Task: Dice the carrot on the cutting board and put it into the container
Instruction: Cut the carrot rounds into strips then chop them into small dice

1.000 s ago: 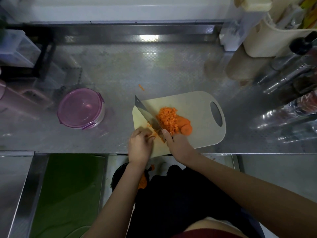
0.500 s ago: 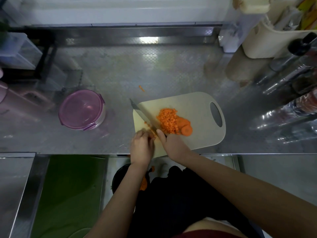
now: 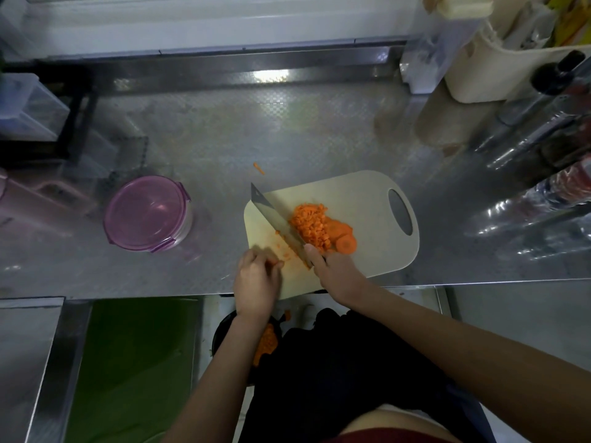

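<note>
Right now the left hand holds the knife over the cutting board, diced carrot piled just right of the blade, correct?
No: the head view shows the right hand gripping the knife. The rest holds: blade over the cutting board, diced carrot just right of it.

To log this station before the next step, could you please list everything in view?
board: one, beige, counter's near edge
knife: one, steel, blade on board, left of pile
diced carrot: one pile, orange, mid-board
carrot slices: a few, orange, right of pile
scrap: one, orange, counter beyond board
container: one, purple lid, left of board
counter: one, steel, under everything
bottles: several, clear or dark, far right
bin: one, cream, far right corner
bowl: one, black, below counter edge, orange bits inside
left hand: one, curled, board's near left corner; grip unclear
right hand: one, grips knife handle
</note>
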The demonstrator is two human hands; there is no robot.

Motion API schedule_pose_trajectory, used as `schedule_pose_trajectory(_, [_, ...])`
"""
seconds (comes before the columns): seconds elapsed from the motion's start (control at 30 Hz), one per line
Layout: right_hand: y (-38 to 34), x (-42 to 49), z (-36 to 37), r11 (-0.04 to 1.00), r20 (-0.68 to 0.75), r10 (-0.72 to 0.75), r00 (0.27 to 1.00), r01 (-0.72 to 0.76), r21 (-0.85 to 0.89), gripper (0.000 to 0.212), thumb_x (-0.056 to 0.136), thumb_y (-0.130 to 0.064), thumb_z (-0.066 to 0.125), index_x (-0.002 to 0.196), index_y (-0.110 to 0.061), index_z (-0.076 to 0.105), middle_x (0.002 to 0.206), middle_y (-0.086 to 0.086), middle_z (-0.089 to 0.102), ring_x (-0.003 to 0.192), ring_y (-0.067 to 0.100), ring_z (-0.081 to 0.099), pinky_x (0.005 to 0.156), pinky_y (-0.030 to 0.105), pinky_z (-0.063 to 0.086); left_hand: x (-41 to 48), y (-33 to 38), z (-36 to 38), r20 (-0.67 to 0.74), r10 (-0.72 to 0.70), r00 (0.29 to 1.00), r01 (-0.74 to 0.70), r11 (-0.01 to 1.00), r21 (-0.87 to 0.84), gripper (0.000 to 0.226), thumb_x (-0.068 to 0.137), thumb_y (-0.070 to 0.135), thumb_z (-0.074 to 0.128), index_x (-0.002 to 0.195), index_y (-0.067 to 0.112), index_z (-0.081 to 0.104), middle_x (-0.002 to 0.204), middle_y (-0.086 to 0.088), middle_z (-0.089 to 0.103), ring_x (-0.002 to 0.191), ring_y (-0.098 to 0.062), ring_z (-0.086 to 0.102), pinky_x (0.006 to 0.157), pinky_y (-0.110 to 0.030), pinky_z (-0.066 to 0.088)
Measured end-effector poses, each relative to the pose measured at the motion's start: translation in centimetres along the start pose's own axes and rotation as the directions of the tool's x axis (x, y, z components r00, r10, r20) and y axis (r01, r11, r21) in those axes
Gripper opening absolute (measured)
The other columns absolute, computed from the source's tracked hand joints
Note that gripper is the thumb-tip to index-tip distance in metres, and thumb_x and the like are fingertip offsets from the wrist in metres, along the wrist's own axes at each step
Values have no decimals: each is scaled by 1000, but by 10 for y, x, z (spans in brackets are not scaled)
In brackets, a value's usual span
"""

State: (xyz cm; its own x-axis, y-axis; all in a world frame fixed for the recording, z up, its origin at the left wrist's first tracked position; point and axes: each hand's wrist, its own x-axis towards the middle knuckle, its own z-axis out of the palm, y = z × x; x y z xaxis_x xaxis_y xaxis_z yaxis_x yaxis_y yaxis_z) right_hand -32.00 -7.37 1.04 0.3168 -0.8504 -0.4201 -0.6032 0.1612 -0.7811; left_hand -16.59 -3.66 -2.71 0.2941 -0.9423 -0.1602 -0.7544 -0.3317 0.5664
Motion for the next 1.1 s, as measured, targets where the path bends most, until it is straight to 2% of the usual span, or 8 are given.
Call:
schedule_pose_trajectory(0.2, [0,-4,10,999,49,-7,999,10,-47,48,99,-42,34,60,-16,44,57,-3,45,56,12,45,59,25,29,-2,1,2,-34,-15,999,13,999,-45,9,83,20,67,84,11,66,92,-5,55,95,-23,51,84,-29,40])
schedule_pose_trajectory(0.37, [0,-4,13,997,82,14,996,-8,-71,48,96,-49,28,82,-11,53,68,3,52,67,20,50,59,27,36,-4,-1,4,-49,-15,999,12,999,-48,8,82,18,67,85,10,67,91,-5,54,91,-23,53,80,-28,42])
schedule_pose_trajectory(0.5, [0,1,13,997,-2,-19,1000,19,-80,55,98,-44,33,71,-2,54,66,12,54,70,29,57,63,32,40,-8,-1,3,-35,-19,999,17,999,-49,7,80,10,65,86,9,68,93,-6,53,91,-24,53,82,-29,43])
schedule_pose_trajectory(0.63, [3,2,7,999,-53,-17,998,16,-37,56,98,-43,34,99,6,62,94,21,65,90,32,61,82,38,48,-6,-2,2,-39,-13,999,11,999,-50,7,79,7,65,84,10,69,92,-6,56,92,-25,54,84,-28,42])
schedule_pose_trajectory(0.7, [3,0,5,999,-56,-32,998,30,-27,55,98,-42,35,94,6,62,90,20,65,85,28,60,78,32,45,-5,-2,3,-44,-22,999,20,998,-63,8,79,8,64,84,12,69,91,-5,56,92,-24,55,85,-29,43])
schedule_pose_trajectory(0.8, [-4,-7,7,999,9,-21,1000,22,-30,54,99,-41,35,70,0,54,65,12,55,63,21,52,59,25,36,-5,-2,5,-52,-49,997,44,995,-95,6,80,10,66,84,14,69,91,-3,55,92,-23,55,85,-30,45])
schedule_pose_trajectory(0.97, [-4,-6,20,996,41,44,998,-41,-73,67,98,-47,30,86,10,61,83,27,64,79,36,62,66,36,44,-6,-2,2,-88,-90,992,77,987,-140,11,77,16,73,80,12,63,89,-3,55,87,-22,56,80,-32,46])
schedule_pose_trajectory(1.1, [-8,-3,24,994,58,48,997,-42,-102,62,98,-47,30,77,4,59,74,23,61,74,36,61,67,39,46,-7,-1,1,-73,-89,993,79,988,-135,8,77,15,73,82,11,68,92,-3,55,86,-20,58,81,-29,47])
